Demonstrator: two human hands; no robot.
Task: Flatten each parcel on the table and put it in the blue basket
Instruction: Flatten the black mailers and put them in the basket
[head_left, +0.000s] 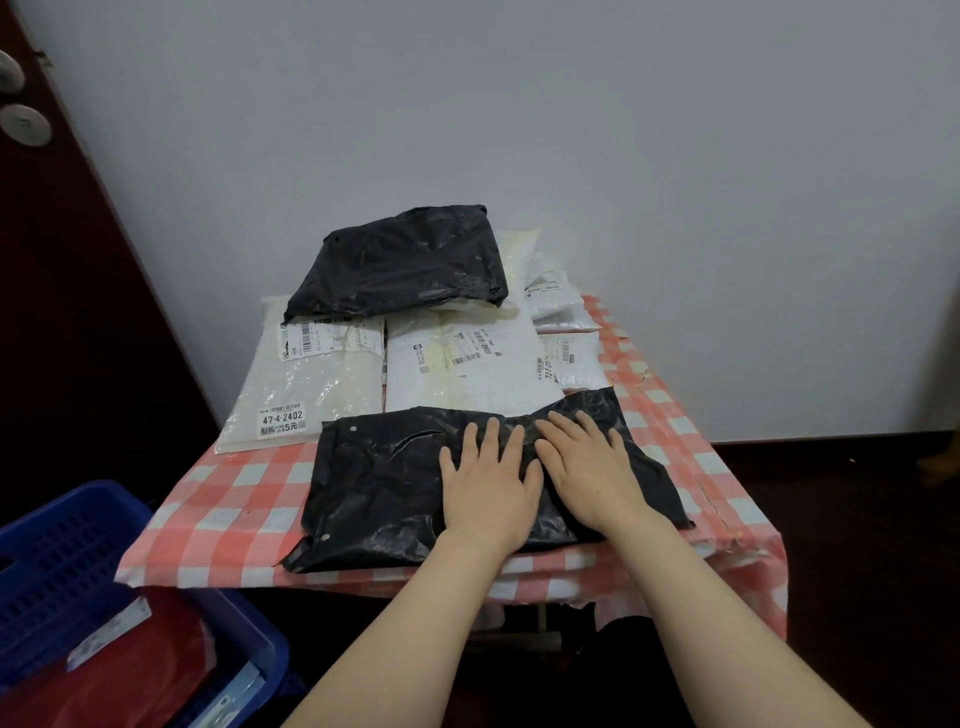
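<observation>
Crinkled black plastic mailer parcel (395, 483) lies flat near tabletop (234, 499) edge, long axis left-right. Left hand (488, 478) and right hand (592, 467) press it, fingers straight, grasping nothing.

Both hands palm-down, side by side, left hand (488, 486), right hand (589, 467), fingers straight, forearms extended

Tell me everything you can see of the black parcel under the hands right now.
The black parcel looks like a glossy, crinkled plastic mailer bag. It lies roughly flat on the checked tablecloth, near the table's front edge. Two small pale dots show near its left edge. The left hand and right hand press side by side on its right half, fingers straight. Its far edge seems to overlap the white parcels behind it.
</observation>
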